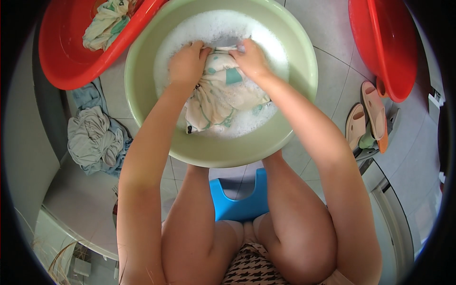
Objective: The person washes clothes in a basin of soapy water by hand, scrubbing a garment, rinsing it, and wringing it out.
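A large pale green basin (221,156) holds white suds (199,26) and cloudy water. In it lies a wet cream cloth item (217,92) with green patches and dark print, bunched into folds on its left side. My left hand (188,64) pinches its top edge at the left. At the right of that same edge, my right hand (251,60) grips the fabric between thumb and fingers. A short stretch of edge runs between the two hands. The cloth's lower right part sinks under the foam, so its full shape is hidden.
A red basin (57,67) at upper left holds a similar printed cloth (107,28). Grey and blue clothes (91,131) lie heaped at left. Another red basin (395,53) stands on edge at right, above several slippers (374,107). A blue plastic stool (238,208) is beneath me.
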A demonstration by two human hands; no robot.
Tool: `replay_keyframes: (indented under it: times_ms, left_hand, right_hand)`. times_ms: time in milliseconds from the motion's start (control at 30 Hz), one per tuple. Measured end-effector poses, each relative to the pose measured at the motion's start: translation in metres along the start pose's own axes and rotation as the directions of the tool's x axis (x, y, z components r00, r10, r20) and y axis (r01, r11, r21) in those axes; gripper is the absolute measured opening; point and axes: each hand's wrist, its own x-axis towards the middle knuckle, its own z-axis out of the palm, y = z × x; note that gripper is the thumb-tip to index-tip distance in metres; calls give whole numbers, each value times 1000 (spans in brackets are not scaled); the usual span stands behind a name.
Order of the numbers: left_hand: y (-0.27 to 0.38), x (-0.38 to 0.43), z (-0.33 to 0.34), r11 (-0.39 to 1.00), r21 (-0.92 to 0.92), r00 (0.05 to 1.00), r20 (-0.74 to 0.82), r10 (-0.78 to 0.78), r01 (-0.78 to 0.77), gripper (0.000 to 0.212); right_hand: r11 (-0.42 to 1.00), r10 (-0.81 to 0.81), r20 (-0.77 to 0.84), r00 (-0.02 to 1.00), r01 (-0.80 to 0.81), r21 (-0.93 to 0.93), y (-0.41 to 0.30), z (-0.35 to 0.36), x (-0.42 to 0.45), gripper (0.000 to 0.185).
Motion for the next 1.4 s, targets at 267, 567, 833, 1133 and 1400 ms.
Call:
replay_keyframes:
  times_ms: [267,567,833,1133,1400]
  left_hand:
    - [80,-26,-32,841,-504,978,161,-132,196,21]
    - [60,-22,-47,869,-494,999,46,4,20,33]
    - [33,-1,-30,736,-628,967,168,-190,253,41]
    - [11,-1,-6,952,-171,897,411,-166,254,37]
    - [78,-37,-28,892,-446,996,-60,60,-81,24]
  right_hand:
    - [270,333,398,855,-491,828,-31,15,-6,31]
    - [285,360,465,809,-570,771,-83,0,-67,25]
    - [477,288,356,889,-456,752,-89,-16,-70,22]
    - [952,-108,-3,994,102,-288,-10,-7,-21,14]
    - [197,308,419,854,-488,850,-28,9,-22,30]
